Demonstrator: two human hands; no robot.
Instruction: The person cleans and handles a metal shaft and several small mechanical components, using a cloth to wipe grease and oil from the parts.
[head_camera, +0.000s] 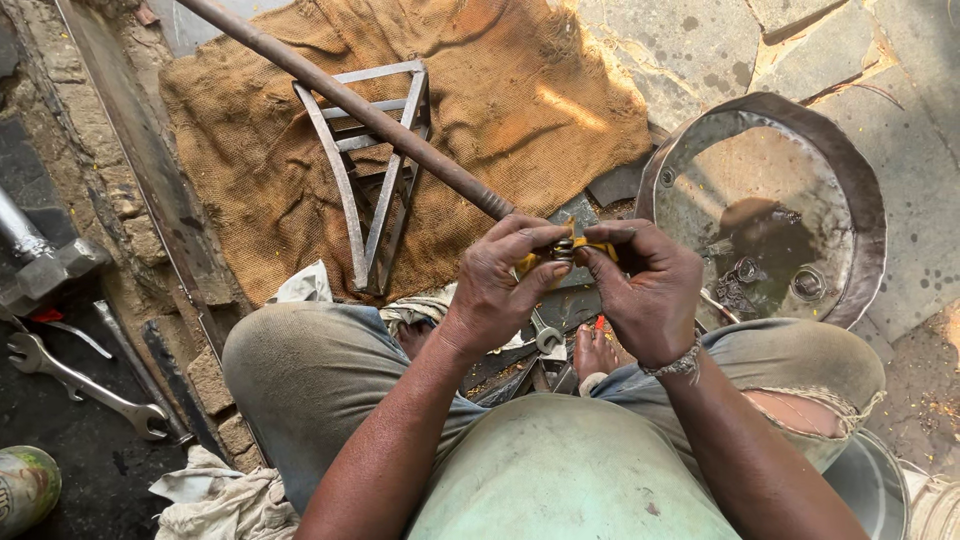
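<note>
My left hand (500, 285) and my right hand (645, 290) meet in front of me, both pinching a small yellow part with a metal ring or nut (566, 247) between thumbs and fingertips. The part is mostly hidden by my fingers. A long rusty metal rod (350, 100) runs from the upper left down to just behind my left hand; its end is hidden there. I squat with both knees spread, and a foot shows below the hands.
A welded metal frame (375, 170) lies on burlap sacking (500, 90) under the rod. A round metal pan (850, 180) with dirty liquid and small parts sits at right. A spanner (80, 380), a hammer head (45, 270) and rags (215, 495) lie at left.
</note>
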